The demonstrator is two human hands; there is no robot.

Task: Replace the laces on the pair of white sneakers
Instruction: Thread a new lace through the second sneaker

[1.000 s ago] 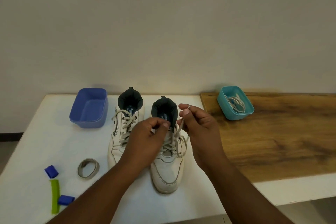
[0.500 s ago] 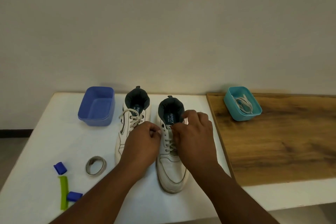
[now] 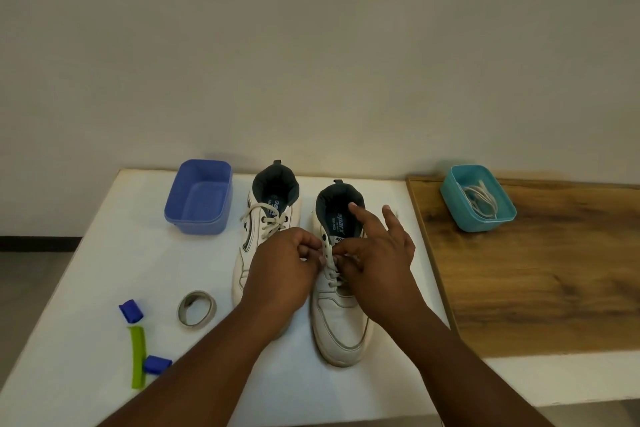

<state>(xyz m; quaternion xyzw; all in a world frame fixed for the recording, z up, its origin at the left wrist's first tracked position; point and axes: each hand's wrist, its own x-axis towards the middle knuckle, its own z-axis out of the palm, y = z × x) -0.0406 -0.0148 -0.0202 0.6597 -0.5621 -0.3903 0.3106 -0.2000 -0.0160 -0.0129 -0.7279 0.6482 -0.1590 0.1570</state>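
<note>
Two white sneakers stand side by side on the white table [image 3: 104, 274], toes toward me. The left sneaker [image 3: 263, 218] is laced to the top. Over the right sneaker [image 3: 341, 322] both hands work at the upper eyelets. My left hand [image 3: 280, 270] pinches the white lace [image 3: 330, 263] at the left eyelet row. My right hand [image 3: 374, 260] pinches the same lace with thumb and a bent finger, its other fingers spread above the tongue. The lace ends are hidden under my fingers.
An empty blue tub [image 3: 199, 198] sits left of the sneakers. A teal tub [image 3: 479, 201] with white laces inside stands on the wooden board [image 3: 536, 270] at the right. A tape roll [image 3: 196, 308], a green strip [image 3: 138, 357] and two blue pieces [image 3: 131, 310] lie front left.
Both hands have come down from holding the lace up near the collar to the eyelets on the right sneaker. My right hand's fingers have spread out.
</note>
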